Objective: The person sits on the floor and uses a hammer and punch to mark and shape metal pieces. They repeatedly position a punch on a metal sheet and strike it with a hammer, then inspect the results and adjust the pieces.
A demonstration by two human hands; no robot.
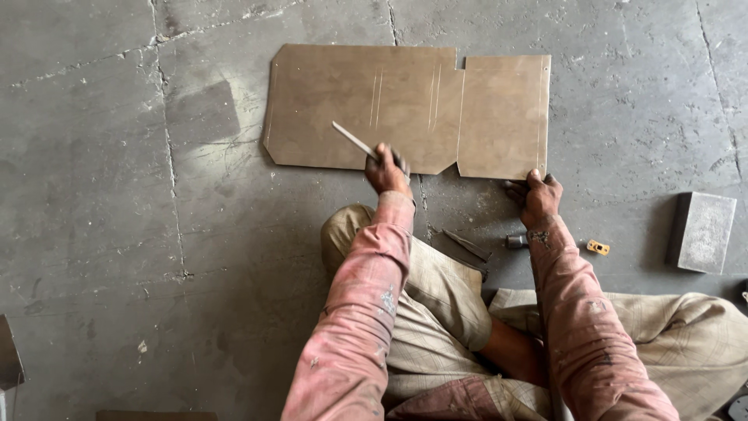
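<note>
A flat brown metal sheet (pixel 351 101) with notched corners lies on the concrete floor ahead of me, with scribed lines near its middle. My left hand (pixel 387 171) sits at the sheet's near edge, closed around a thin metal scriber (pixel 353 140) whose tip points up-left over the sheet. At the sheet's near right corner, my right hand (pixel 534 196) grips the edge with the thumb on top. I sit cross-legged behind the sheet, in pink sleeves.
A grey rectangular block (pixel 703 231) stands at the right. A small yellow object (pixel 598 248), a dark cylindrical piece (pixel 516 242) and a dark flat strip (pixel 466 244) lie by my knees. Metal edges show at the bottom left.
</note>
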